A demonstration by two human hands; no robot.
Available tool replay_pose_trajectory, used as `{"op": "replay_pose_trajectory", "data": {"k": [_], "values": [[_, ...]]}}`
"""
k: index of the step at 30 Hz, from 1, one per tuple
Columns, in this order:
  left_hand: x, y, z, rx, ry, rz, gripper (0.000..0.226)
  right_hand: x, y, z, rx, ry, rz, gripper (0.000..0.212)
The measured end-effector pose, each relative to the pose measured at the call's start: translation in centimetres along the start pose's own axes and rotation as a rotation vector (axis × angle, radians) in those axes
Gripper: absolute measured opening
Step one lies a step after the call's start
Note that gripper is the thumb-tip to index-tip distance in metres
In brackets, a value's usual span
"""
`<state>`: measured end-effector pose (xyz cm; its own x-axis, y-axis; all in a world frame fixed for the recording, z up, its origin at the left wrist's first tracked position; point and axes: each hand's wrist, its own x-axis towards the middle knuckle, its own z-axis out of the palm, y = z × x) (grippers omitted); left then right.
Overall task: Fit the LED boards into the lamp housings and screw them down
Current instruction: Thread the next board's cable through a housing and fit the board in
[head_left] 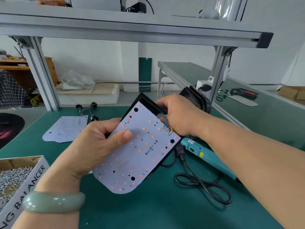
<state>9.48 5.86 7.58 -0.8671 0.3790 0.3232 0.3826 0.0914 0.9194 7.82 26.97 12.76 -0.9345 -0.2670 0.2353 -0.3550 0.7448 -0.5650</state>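
White board (140, 156), left hand (94, 146), housing (149, 103), right hand (178, 114)

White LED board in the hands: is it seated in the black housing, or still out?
Still out: the white LED board lies askew over the black plastic housing, whose empty upper cavity shows.
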Motion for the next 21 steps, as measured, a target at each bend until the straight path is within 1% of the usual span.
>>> {"op": "replay_pose_trajectory", "data": {"k": [3, 4, 6, 8, 9, 11, 14, 16, 17, 18, 21], "values": [[-0.2, -0.3, -0.4, -0.039, 0.006, -0.026, 0.062, -0.1, 0.2, 0.6, -0.004, 0.018, 0.012, 0.026], [-0.1, -0.4, -0.4, -0.049, 0.002, -0.022, 0.061, -0.1, 0.2, 0.8, 0.03, 0.011, 0.01, 0.023], [-0.1, -0.4, -0.5, -0.031, -0.008, -0.005, 0.061, -0.3, 0.4, 1.1, 0.195, -0.05, -0.002, 0.012], [0.0, -0.5, -0.6, 0.007, -0.016, 0.01, 0.062, -0.6, 0.6, 1.2, 0.403, -0.16, 0.018, 0.013], [0.0, -0.5, -0.6, 0.018, -0.017, 0.013, 0.062, -0.6, 0.8, 1.0, 0.462, -0.225, 0.024, 0.013], [0.0, -0.6, -0.6, 0.033, -0.015, 0.02, 0.06, -0.7, 1.3, 0.5, 0.581, -0.36, 0.039, 0.018], [0.0, -0.6, -0.5, 0.019, -0.015, 0.022, 0.058, -0.9, 1.8, -0.7, 0.926, -0.574, 0.163, 0.024], [0.0, -0.5, -0.5, 0.025, -0.023, 0.036, 0.057, -0.9, 1.9, -1.2, 1.062, -0.637, 0.193, 0.026], [0.0, -0.5, -0.5, 0.027, -0.029, 0.037, 0.057, -0.9, 1.8, -1.2, 1.052, -0.613, 0.201, 0.022], [0.0, -0.5, -0.5, 0.023, -0.033, 0.029, 0.059, -0.8, 1.5, -1.2, 0.994, -0.56, 0.214, 0.017], [0.0, -0.6, -0.4, 0.005, -0.045, 0.004, 0.065, -0.5, 0.7, -0.9, 0.619, -0.386, 0.21, 0.017]]}}
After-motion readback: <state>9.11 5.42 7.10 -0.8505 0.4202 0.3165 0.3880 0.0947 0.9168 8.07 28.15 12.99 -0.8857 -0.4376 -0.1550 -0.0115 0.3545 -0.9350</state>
